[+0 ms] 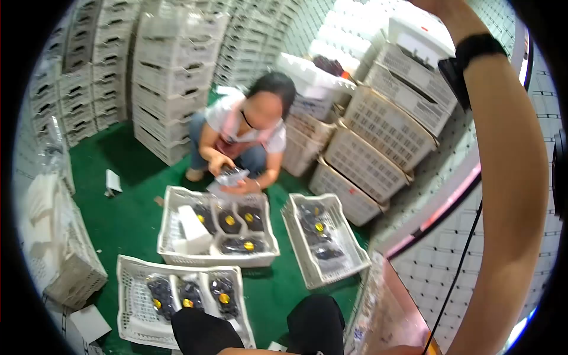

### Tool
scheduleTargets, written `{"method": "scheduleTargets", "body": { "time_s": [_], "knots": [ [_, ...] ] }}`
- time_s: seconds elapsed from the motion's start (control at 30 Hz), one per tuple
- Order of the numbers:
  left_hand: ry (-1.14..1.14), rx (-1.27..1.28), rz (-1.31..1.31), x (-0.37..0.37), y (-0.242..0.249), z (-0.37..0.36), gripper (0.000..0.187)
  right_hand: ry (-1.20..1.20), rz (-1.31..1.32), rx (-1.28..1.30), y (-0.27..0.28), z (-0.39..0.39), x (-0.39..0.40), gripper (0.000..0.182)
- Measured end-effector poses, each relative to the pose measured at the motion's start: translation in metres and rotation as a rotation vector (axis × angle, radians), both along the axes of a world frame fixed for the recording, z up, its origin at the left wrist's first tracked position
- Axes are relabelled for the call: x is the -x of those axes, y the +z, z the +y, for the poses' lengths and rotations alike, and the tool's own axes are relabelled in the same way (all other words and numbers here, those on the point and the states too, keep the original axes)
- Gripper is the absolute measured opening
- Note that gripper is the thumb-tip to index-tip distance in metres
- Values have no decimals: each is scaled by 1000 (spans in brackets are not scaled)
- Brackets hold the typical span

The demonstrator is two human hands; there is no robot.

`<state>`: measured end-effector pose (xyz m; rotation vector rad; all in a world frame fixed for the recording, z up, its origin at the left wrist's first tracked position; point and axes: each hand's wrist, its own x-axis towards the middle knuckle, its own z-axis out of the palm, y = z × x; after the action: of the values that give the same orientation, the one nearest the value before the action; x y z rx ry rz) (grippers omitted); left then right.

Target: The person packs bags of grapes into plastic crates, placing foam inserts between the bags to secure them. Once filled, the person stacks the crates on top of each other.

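My right hand point(435, 6) is raised to the top edge of the view, its fingers cut off by the frame. A black watch point(470, 56) is on that wrist. Of my left arm, only a strip of skin shows at the bottom edge, and its fingers are hidden. Below me, a white crate point(133, 313) holds clear bags of dark, grape-like fruit point(223, 296) with yellow stickers. Another white crate point(171, 222) beyond it holds similar bags and white foam pieces point(192, 231). A third crate point(296, 248) stands to the right with more bags.
A crouching person point(236, 130) holds a bag of dark fruit point(231, 176) behind the middle crate. Stacked white crates point(171, 89) line the back. Larger crates point(367, 160) rise at the right. A crate with white sheets point(77, 269) stands left on the green floor point(112, 210).
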<state>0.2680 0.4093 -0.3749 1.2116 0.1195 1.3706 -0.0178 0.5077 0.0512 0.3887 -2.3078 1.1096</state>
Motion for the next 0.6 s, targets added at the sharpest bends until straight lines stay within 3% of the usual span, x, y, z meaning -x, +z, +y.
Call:
{"method": "scheduleTargets", "body": {
  "time_s": [0.03, 0.07, 0.13, 0.17, 0.2, 0.27, 0.37, 0.4, 0.43, 0.47, 0.53, 0.6],
  "knots": [
    [254, 32, 137, -6, -12, 14, 36, 63, 28, -52, -7, -14, -18, 15],
    [254, 86, 227, 0, -17, 31, 35, 118, 50, -102, -17, -27, -37, 14],
    [269, 346, -55, 16, -32, 57, 36, 214, 71, -202, -43, -40, -78, 12],
    [425, 288, -71, 37, -6, 28, 32, 28, 142, -723, -57, -34, -104, 29],
    [450, 366, -65, 52, -7, 20, 31, 110, 227, -697, -85, -25, -131, 25],
    [615, 414, -93, 72, -14, 6, 30, 309, -123, -223, -142, -4, -207, 25],
    [825, 482, -38, 100, -20, -23, 29, 330, -696, -519, -241, 46, -301, 32],
    [883, 502, -24, 107, -24, -26, 29, 318, -1233, -589, -260, 31, -306, 33],
    [957, 505, 12, 112, -27, -23, 30, 531, -1056, -845, -335, 59, -310, 55],
    [1027, 513, 54, 115, -29, -19, 31, 697, -1069, -700, -348, 44, -307, 39],
    [1099, 504, 282, 116, -26, -12, 33, 803, -1123, -61, -433, 59, -301, 35],
    [1094, 552, 297, 123, -38, 1, 34, 595, -1301, 114, -435, 47, -287, 35]
  ]
}}
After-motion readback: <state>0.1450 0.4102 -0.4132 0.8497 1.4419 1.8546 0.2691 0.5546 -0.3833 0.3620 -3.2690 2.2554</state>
